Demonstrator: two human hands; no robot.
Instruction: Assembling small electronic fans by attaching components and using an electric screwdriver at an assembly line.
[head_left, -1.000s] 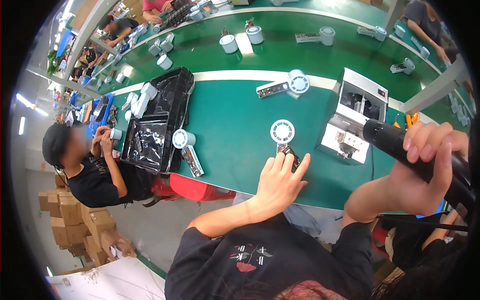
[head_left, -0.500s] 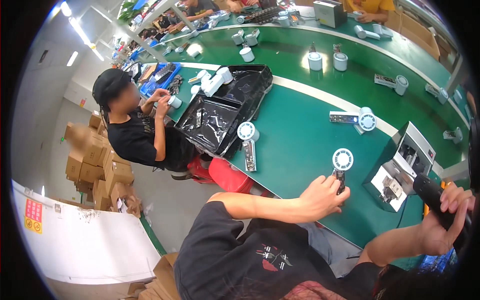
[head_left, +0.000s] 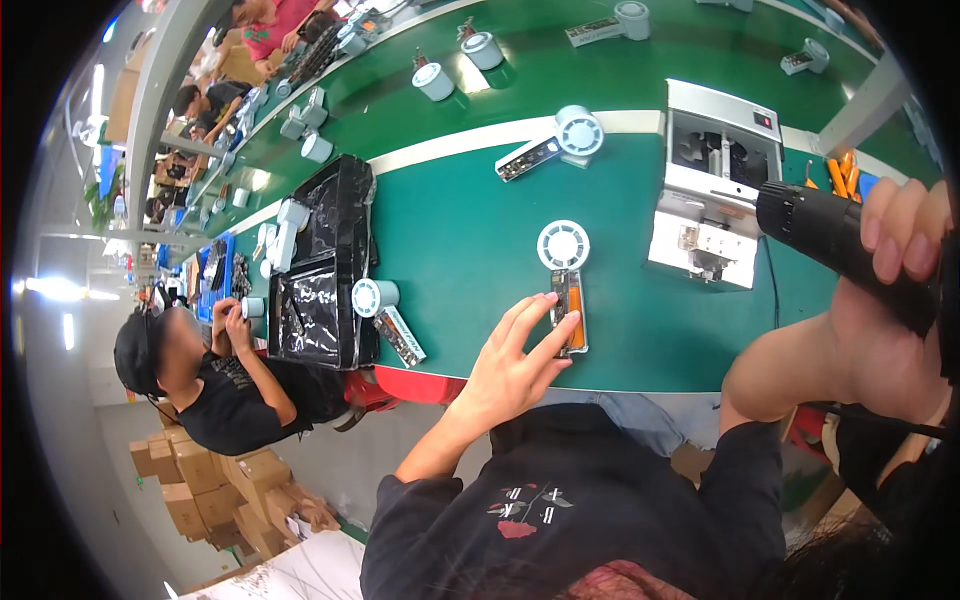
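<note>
My left hand (head_left: 515, 363) lies on the green bench with fingers spread, its fingertips touching the orange handle of a small white hand-held fan (head_left: 564, 272) that lies flat in front of me. My right hand (head_left: 893, 300) is raised at the right edge and is closed around a black electric screwdriver (head_left: 838, 240), whose tip points left, above the bench and apart from the fan. Just beyond the screwdriver sits a white and grey box-shaped machine (head_left: 712, 180).
A second fan (head_left: 385, 312) lies to the left beside black trays (head_left: 322, 280). Another fan (head_left: 560, 142) lies beyond the white stripe. More fan parts (head_left: 433, 81) stand on the far belt. A person in black (head_left: 225, 385) works at the left. Cardboard boxes (head_left: 215, 490) are stacked on the floor.
The view has swung and moved closer to the bench. My left hand stays on the fan's handle. My right hand with the screwdriver is now higher and nearer the white machine.
</note>
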